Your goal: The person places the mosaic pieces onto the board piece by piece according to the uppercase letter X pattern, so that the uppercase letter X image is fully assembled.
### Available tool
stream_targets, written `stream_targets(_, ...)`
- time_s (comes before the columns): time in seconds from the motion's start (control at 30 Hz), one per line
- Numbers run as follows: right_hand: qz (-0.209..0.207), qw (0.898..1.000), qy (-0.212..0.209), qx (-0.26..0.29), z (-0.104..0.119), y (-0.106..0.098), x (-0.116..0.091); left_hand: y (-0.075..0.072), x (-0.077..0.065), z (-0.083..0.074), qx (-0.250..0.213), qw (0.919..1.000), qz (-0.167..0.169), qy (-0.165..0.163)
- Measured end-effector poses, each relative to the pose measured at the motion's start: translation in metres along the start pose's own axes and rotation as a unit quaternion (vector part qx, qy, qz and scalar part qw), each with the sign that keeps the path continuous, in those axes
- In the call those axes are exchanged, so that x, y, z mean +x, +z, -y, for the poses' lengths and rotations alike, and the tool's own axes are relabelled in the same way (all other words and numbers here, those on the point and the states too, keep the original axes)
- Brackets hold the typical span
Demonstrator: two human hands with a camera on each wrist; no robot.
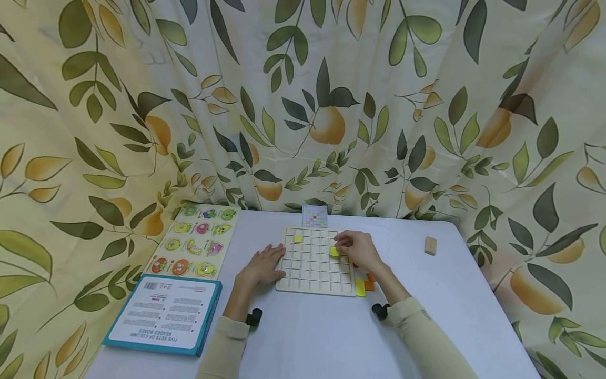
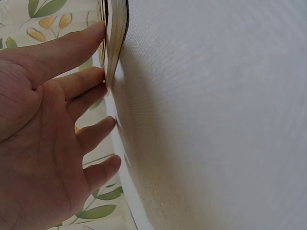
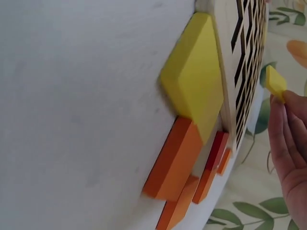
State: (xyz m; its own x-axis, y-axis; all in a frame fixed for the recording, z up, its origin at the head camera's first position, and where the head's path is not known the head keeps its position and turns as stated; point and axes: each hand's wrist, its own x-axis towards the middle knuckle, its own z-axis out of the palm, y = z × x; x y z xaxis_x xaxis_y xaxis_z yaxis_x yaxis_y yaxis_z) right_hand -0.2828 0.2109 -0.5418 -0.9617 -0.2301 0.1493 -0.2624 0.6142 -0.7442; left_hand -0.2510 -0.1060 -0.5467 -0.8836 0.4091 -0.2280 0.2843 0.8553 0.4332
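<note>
A wooden grid board lies on the table, with one yellow square tile in a cell near its far left corner. My right hand is over the board's right side and pinches another yellow tile between thumb and fingers. At the board's left edge rests my left hand, its fingers spread and fingertips touching the edge. Beside the board's right edge lie a larger yellow piece, several orange blocks and a red block, partly hidden by my right arm in the head view.
A small colour pattern card lies beyond the board. To the left are a fruit picture sheet and a blue-edged box. A wooden block stands apart on the right. The patterned curtain hangs behind the white table.
</note>
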Motion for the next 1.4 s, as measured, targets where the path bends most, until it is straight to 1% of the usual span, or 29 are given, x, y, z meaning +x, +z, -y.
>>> stream_targets(0.1, -0.005, 1.000, -0.001, 0.011, 0.002, 0.005, 0.007, 0.000, 0.002, 0.001, 0.005, 1.0000, 0.005, -0.004)
stream_targets(0.33, -0.008, 1.000, -0.003, 0.026, 0.005, 0.021, 0.020, 0.004, 0.006, 0.005, 0.003, 1.0000, 0.004, -0.008)
stream_targets(0.57, 0.001, 0.999, -0.003, 0.038, 0.011, 0.035, 0.033, 0.004, 0.003, 0.005, -0.001, 1.0000, -0.005, 0.000)
stream_targets(0.73, 0.008, 0.999, -0.005, 0.052, 0.016, 0.043, 0.038, 0.003, 0.003, 0.003, 0.006, 1.0000, -0.002, 0.004)
stream_targets(1.07, 0.024, 0.999, -0.009, 0.044, 0.015, 0.061, 0.048, 0.002, 0.003, 0.004, 0.003, 1.0000, 0.001, -0.001)
stream_targets(1.23, 0.026, 0.999, -0.004, 0.035, 0.017, 0.066, 0.053, 0.001, 0.003, 0.004, 0.007, 1.0000, 0.001, 0.002)
stream_targets(1.4, 0.028, 0.999, 0.002, 0.020, 0.019, 0.068, 0.054, 0.003, 0.005, 0.005, 0.007, 1.0000, 0.003, -0.004)
